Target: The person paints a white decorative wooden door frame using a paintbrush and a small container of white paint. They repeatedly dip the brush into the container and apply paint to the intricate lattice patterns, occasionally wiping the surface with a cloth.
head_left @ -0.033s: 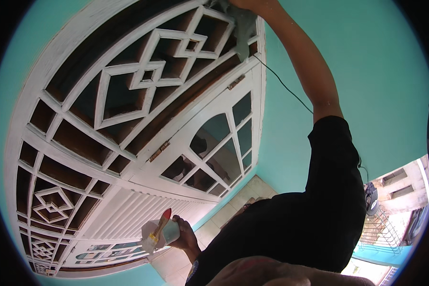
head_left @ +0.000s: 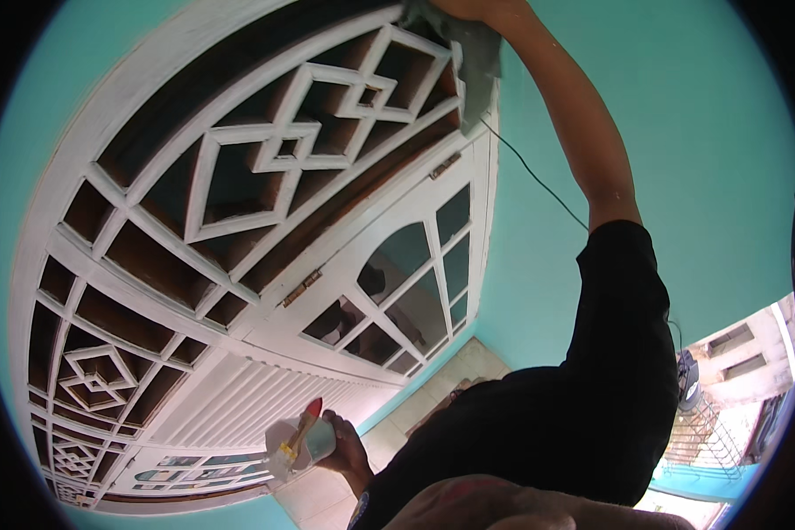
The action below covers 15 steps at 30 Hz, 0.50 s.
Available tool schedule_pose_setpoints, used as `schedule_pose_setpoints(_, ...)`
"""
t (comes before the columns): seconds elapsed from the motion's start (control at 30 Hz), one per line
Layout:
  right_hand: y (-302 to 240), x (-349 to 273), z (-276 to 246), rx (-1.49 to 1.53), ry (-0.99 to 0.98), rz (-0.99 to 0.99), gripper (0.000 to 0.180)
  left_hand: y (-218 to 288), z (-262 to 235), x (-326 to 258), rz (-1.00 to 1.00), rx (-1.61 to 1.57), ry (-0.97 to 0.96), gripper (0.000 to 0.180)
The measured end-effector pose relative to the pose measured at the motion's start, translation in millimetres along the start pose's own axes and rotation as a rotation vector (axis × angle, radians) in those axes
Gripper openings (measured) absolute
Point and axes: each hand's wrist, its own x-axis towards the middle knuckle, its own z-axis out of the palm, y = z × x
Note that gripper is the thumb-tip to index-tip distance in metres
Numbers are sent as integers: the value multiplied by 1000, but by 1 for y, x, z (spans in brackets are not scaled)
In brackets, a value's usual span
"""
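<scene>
Turquoise wall [head_left: 40,141], far left, bordering white woodwork. Item: white latticework [head_left: 238,132], diamond pattern over dark openings, seen strongly bent; just now it had slid slightly rightward in the wearer's view, a small shift of the head rather than of the woodwork. Item, below it: one ribbed white panel [head_left: 230,402]. Item: one pale cup [head_left: 321,439], held low near that panel. Item: one brush [head_left: 302,428], red-tipped handle, yellow band, at the cup's near side; whether it stood inside or was pinned against the outside could not be made out. Item: left hand [head_left: 351,455], fingers curled around the cup, its grip unchanged from a moment before. Item: one white door [head_left: 349,283], glazed, two hinges along its edge, tiled floor [head_left: 459,362] beyond. Item: right hand [head_left: 473,7], raised, cut by the upper edge; how its fingers were set could not be seen. Item: one grey cloth [head_left: 480,75], hanging beneath that hand across the latticework's upper corner, the same corner as just before; by my judgement, work was staying at that spot, the brush unused. Item: one dark cable [head_left: 534,168] along the wall. Item: black sleeve [head_left: 623,283]. Last, far right: wire basket [head_left: 707,433].
</scene>
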Motion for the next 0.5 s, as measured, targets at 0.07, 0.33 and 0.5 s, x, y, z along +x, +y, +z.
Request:
schedule_pose_setpoints(0.07, -15, 11, 8, 43, -161, -79, 39, -20, 45, -5, 160, 115, -31, 100)
schedule_pose_setpoints(0.33, -64, -12, 0, 443, -38, -279, 37, -1, -14, -7, 55, -2, -117, 89)
schedule_pose_setpoints(0.5, -193, -44, -23, 624, -86, -461, 32, 16, -14, 9, -8, -52, -195, 90)
